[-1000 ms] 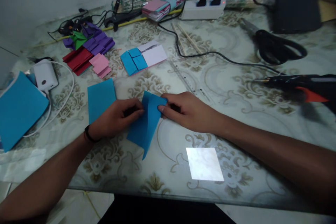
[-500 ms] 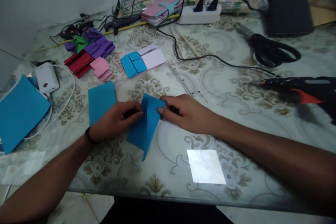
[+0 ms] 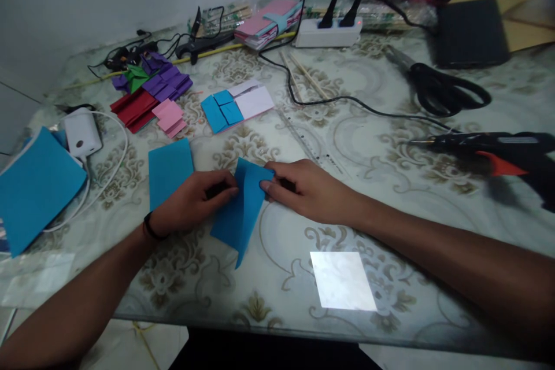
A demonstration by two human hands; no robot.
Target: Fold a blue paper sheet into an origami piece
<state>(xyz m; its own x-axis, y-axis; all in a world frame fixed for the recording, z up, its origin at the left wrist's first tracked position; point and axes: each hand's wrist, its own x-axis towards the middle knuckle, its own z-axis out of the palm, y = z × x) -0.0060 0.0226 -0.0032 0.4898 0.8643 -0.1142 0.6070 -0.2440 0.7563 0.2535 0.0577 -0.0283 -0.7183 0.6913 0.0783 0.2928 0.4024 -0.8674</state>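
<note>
Desk (image 3: 277,289): pale covering, tan floral scrollwork. Left of centre, a flat blue paper rectangle (image 3: 170,170). Farther back, folded papers clustered: stepped pink paper (image 3: 170,117), pleated dark red paper (image 3: 135,108), purple paper (image 3: 168,82). Right of these, a blue-and-white folded paper piece (image 3: 236,105). Mid-desk, clear plastic ruler (image 3: 309,141), slanting; beyond it, two thin pale wooden sticks (image 3: 310,76). Right side: black-handled metal scissors (image 3: 446,89); nearer, black pistol-shaped tool with orange trigger (image 3: 503,141), tip leftward. Toward back, white rectangular power strip (image 3: 327,37).

White power strip (image 3: 327,40) sits at the back, two black plugs (image 3: 327,17) in it, little red light (image 3: 358,22) on. Black-handled scissors (image 3: 427,76) lie just behind a hot glue gun (image 3: 489,140) with an orange trigger (image 3: 502,164), clear ruler (image 3: 304,137) off to the left.
</note>
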